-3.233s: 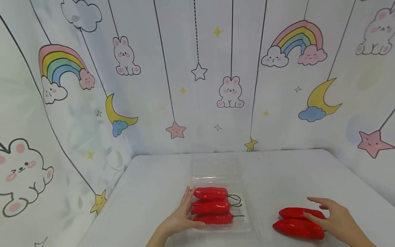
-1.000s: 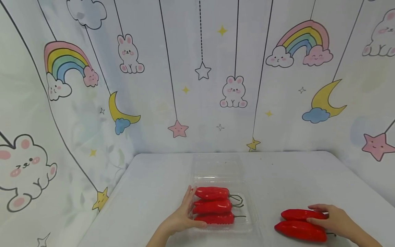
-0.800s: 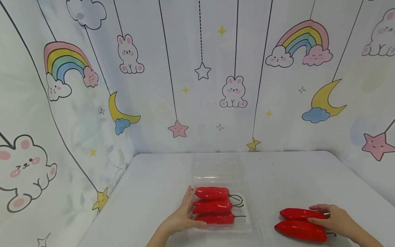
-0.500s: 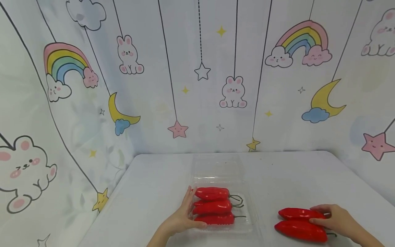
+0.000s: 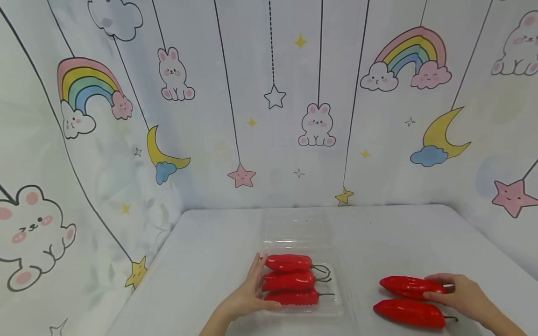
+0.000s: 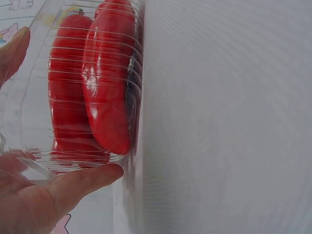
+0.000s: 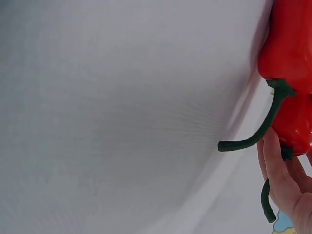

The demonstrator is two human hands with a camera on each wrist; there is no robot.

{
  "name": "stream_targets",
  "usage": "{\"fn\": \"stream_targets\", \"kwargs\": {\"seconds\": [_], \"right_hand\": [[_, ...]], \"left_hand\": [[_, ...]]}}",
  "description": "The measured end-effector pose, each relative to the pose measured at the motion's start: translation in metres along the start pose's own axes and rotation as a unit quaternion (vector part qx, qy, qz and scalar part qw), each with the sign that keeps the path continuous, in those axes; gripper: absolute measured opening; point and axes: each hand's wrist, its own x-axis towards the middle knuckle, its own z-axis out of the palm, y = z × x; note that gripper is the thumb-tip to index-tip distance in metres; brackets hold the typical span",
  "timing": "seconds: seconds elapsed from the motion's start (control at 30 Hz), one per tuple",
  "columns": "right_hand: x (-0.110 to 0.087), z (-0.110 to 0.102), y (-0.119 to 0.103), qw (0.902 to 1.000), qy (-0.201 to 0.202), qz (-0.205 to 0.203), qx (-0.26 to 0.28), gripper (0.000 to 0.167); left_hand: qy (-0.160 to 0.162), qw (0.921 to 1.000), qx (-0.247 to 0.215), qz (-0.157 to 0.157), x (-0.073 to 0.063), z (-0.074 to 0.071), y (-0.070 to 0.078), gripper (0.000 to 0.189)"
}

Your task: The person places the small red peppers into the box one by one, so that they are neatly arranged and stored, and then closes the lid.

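Head, packed peppers: three (image 5: 290, 281), glossy red, long, lying side by side in the clear container (image 5: 338, 280), thin green stems to the right; the rear two stems curl, the front one runs nearly straight.
Head, left hand (image 5: 248, 296): holding the container's left end, thumb at front, fingers at rear.
Head, far pepper (image 5: 403, 286): on the right of the desk (image 5: 210, 252), smooth, bright red, tip pointing left; can't tell if lifted.
Head, right hand (image 5: 460, 294): narrow, pinching the far pepper near its stem end.
Head, near pepper (image 5: 409, 313): on the desk just in front, same gloss, short dark stem.
Left wrist, container: ribbed clear wall, deep red bodies behind it, rounded ends, white highlights; thumb against the wall.
Right wrist, near pepper: fat shoulder, thick dark-green stem, curved.
Right wrist, far pepper: partly hidden behind it, fingers at its stem end.
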Motion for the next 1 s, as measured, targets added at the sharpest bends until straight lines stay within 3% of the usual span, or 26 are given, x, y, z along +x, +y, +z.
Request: {"fn": "stream_targets", "kwargs": {"seconds": [0.3,1.0], "right_hand": [[-0.003,-0.004,-0.004,0.9991,0.042,-0.007,-0.003,0.086],[-0.017,0.003,-0.045,0.9951,0.094,-0.026,0.014,0.078]], "left_hand": [[-0.001,1.0000,-0.003,-0.004,-0.001,0.000,0.001,0.111],[0.004,0.9999,0.009,-0.013,0.000,0.001,0.002,0.112]]}}
